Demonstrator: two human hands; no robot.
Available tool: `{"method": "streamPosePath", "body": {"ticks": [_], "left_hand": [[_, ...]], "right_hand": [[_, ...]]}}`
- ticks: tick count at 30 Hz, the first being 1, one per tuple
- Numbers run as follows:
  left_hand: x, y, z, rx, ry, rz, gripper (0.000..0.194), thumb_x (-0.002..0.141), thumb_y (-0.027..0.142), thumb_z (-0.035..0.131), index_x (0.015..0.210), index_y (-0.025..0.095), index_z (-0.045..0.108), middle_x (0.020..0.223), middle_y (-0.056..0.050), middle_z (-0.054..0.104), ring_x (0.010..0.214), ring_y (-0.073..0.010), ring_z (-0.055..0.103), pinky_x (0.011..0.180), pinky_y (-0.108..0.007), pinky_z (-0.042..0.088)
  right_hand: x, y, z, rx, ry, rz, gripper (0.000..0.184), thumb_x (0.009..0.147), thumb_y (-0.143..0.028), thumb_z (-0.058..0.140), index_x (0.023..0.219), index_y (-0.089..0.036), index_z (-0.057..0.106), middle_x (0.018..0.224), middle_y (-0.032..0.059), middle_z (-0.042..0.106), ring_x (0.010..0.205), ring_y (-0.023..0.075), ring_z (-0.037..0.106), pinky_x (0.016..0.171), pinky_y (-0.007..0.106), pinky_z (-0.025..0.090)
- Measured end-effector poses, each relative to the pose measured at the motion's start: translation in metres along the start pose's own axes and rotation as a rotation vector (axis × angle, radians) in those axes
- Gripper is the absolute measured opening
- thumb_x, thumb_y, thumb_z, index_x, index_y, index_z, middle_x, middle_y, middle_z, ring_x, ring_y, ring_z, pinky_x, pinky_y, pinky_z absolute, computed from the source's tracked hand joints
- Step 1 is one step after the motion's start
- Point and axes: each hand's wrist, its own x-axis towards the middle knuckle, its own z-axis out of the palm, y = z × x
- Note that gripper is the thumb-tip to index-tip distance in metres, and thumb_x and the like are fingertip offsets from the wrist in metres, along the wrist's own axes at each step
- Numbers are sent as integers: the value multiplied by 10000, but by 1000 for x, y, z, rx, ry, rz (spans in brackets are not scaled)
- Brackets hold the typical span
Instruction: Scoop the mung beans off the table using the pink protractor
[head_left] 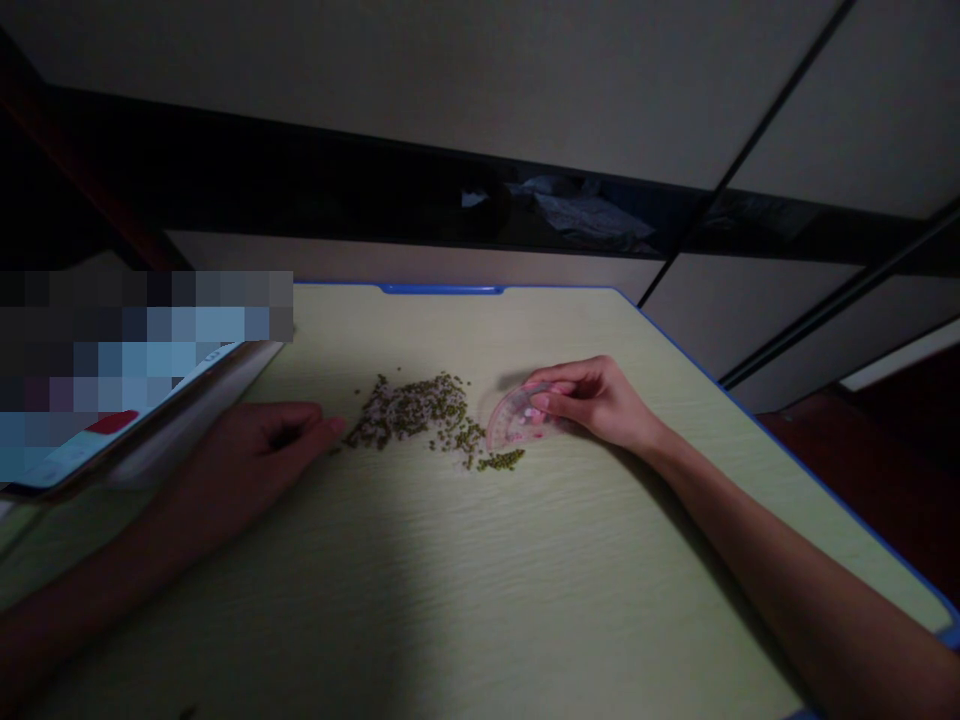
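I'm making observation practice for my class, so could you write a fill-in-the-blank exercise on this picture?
The right hand holds a see-through, pinkish ____.
The left hand is at the seed pile's ____ end, as pictured.
The table has ____ edging.

Missing words: protractor; left; blue.

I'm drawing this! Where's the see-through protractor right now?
The protractor is in the head view, right of centre, pinched in the right hand, at the right end of the seed pile.
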Motion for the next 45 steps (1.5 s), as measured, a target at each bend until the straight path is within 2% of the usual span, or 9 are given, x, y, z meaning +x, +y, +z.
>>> {"method": "streamPosePath", "body": {"ticks": [8,16,22,29,34,45], "left_hand": [[1,2,-1,-1,-8,-39,413,579,598,377,425,215,361,426,45,343,428,-106,377,422,-221,294],[0,3,-1,4,-7,-19,420,589,595,371,410,217,337,409,49,328,406,-100,356,416,-224,284],[1,-2,1,-4,-6,-3,427,619,591,382,421,215,345,418,53,323,416,-100,352,421,-221,282],[1,-5,0,7,-36,7,401,658,564,377,469,211,370,461,52,347,470,-113,390,464,-228,305],[0,-1,-1,-8,-27,-6,404,648,561,381,452,212,336,450,57,323,450,-106,366,467,-231,299],[1,-1,-1,19,-30,-1,401,642,567,370,455,212,359,446,51,340,453,-114,380,458,-230,300]], "right_hand": [[0,-3,6,11,-31,19,236,672,-214,657,863,-91,716,537,-1,583,420,47,359,388,191,210],[0,-6,6,-37,30,17,256,671,-254,661,851,-80,716,515,-5,569,395,36,295,372,196,178],[-1,-7,7,-45,60,27,270,664,-257,664,859,-79,718,511,2,562,418,46,304,390,200,185],[0,-7,9,-4,18,32,245,672,-242,656,855,-90,716,543,12,599,409,46,324,392,201,218],[0,-5,7,15,-18,15,213,667,-213,658,839,-104,720,558,9,611,425,60,395,394,200,243],[0,-7,9,22,-44,7,207,673,-201,663,839,-88,712,544,-5,593,421,53,385,394,190,267]]}}
